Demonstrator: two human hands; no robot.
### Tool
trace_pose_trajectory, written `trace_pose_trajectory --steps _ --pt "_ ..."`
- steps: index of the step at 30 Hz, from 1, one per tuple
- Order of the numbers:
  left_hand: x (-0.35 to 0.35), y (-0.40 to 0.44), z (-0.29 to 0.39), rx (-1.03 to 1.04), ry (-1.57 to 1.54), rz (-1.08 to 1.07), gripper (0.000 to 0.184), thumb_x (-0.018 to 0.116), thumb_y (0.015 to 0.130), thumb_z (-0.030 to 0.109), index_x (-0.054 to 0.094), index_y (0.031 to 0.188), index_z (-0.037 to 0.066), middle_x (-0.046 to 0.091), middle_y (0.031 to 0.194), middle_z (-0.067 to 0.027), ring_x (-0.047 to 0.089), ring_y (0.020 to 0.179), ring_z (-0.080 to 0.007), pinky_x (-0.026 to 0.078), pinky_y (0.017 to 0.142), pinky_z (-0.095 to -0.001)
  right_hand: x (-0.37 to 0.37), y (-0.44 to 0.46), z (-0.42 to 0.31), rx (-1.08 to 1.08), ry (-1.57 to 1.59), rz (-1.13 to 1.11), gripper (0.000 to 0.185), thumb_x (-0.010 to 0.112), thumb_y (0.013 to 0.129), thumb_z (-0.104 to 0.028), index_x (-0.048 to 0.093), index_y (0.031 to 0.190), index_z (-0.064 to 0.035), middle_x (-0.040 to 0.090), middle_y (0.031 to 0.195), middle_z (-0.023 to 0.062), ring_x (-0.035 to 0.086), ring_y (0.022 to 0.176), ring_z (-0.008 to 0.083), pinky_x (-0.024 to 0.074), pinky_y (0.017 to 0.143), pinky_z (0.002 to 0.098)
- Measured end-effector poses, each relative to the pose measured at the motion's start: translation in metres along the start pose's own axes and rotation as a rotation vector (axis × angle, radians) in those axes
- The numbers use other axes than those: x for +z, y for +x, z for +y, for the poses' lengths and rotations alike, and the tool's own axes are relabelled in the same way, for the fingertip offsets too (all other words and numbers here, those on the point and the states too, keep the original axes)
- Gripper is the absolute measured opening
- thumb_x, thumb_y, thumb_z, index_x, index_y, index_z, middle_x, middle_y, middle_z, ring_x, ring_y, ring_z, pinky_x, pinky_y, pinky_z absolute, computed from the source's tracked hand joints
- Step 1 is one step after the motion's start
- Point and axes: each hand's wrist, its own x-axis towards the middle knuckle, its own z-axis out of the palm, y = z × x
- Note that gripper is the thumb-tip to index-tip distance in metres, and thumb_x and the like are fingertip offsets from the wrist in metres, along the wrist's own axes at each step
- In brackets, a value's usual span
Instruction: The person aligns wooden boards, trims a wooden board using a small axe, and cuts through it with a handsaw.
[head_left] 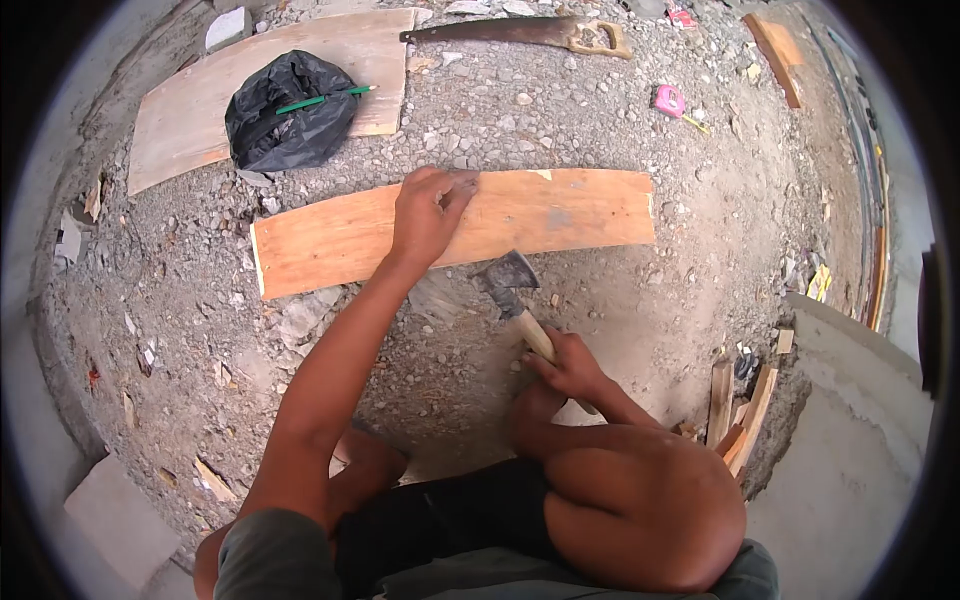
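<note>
A long wooden board (590,212) lies across the gravel in front of me. My left hand (432,205) rests over the board's middle, its fingers closed on the far edge; whether anything small is between the fingertips is hidden. In my right hand (572,368) is a hatchet (541,338), gripped by its pale wooden handle beside my knee. The dark metal head of the hatchet is just short of the board's near edge, seemingly apart from it.
Beyond the board lie a plywood sheet (180,125), a black plastic bag (275,135) with a green pencil (310,103) on it, a handsaw (510,31) and a pink tape measure (670,100). Wood offcuts (720,400) lie at right, near a concrete slab (850,400).
</note>
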Motion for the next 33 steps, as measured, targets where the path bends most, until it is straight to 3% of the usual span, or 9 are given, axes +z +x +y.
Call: trace_pose_trajectory --steps 3,7,9,12,21,25,33 --pt "-0.002 0.002 -0.002 0.054 0.028 -0.025 0.023 0.076 0.089 0.01 0.078 0.111 0.005 0.068 0.085 -0.0095 0.062 0.081 -0.0226 0.051 0.077 -0.0344 -0.002 0.0 -0.004 0.049 0.041 -0.005 0.041 0.071 0.088 -0.03 0.064 0.114 0.0013 0.069 0.089 0.0286 0.067 0.088 0.048 0.0524 0.081 0.0534" --pt "-0.004 0.003 0.0 0.09 0.012 -0.041 0.024 0.076 0.089 0.009 0.078 0.112 0.005 0.069 0.085 -0.0093 0.063 0.082 -0.0224 0.051 0.077 -0.0346 -0.005 -0.001 -0.013 0.075 0.087 0.05 0.035 0.072 0.092 -0.028 0.064 0.111 0.001 0.069 0.08 0.0226 0.07 0.074 0.0369 0.0536 0.072 0.0448" --pt "-0.001 0.001 0.0 0.039 -0.023 -0.03 0.027 0.076 0.089 0.012 0.076 0.116 0.007 0.071 0.087 -0.0092 0.063 0.089 -0.0266 0.05 0.085 -0.0381 -0.01 -0.001 -0.023 0.108 0.172 0.075 0.035 0.071 0.093 -0.027 0.063 0.111 0.0014 0.068 0.078 0.0222 0.07 0.072 0.0351 0.0537 0.071 0.0439" --pt "-0.003 0.0 0.001 -0.004 -0.045 -0.04 0.031 0.076 0.09 0.012 0.073 0.12 0.008 0.073 0.09 -0.0096 0.064 0.093 -0.0294 0.05 0.089 -0.0405 -0.021 0.004 -0.041 0.06 0.162 0.222 0.034 0.068 0.094 -0.027 0.063 0.108 0.0031 0.067 0.077 0.0267 0.069 0.075 0.0456 0.0525 0.068 0.0489" --pt "0.0 -0.002 -0.004 -0.001 -0.113 -0.01 0.032 0.076 0.088 0.009 0.069 0.119 0.006 0.074 0.1 -0.0131 0.066 0.102 -0.0334 0.051 0.092 -0.043 -0.069 0.037 -0.108 -0.099 0.027 0.465 0.026 0.068 0.097 -0.023 0.057 0.101 0.0008 0.064 0.067 0.0234 0.067 0.064 0.0444 0.0487 0.057 0.0491" --pt "-0.003 -0.002 -0.001 -0.09 -0.153 -0.005 0.03 0.076 0.088 0.008 0.068 0.117 0.004 0.072 0.105 -0.0143 0.067 0.1 -0.034 0.053 0.089 -0.0423 -0.072 0.041 -0.106 -0.048 -0.016 0.427 0.027 0.069 0.097 -0.023 0.058 0.103 0.0007 0.064 0.067 0.0236 0.067 0.065 0.0447 0.0489 0.057 0.05" --pt "-0.002 -0.002 -0.001 -0.067 -0.121 -0.002 0.031 0.076 0.088 0.005 0.067 0.118 0.004 0.071 0.107 -0.0161 0.069 0.094 -0.0336 0.055 0.083 -0.0403 -0.067 0.044 -0.104 -0.003 -0.08 0.402 0.028 0.069 0.097 -0.024 0.058 0.106 0.0001 0.066 0.07 0.0244 0.068 0.068 0.0453 0.0502 0.06 0.0523"
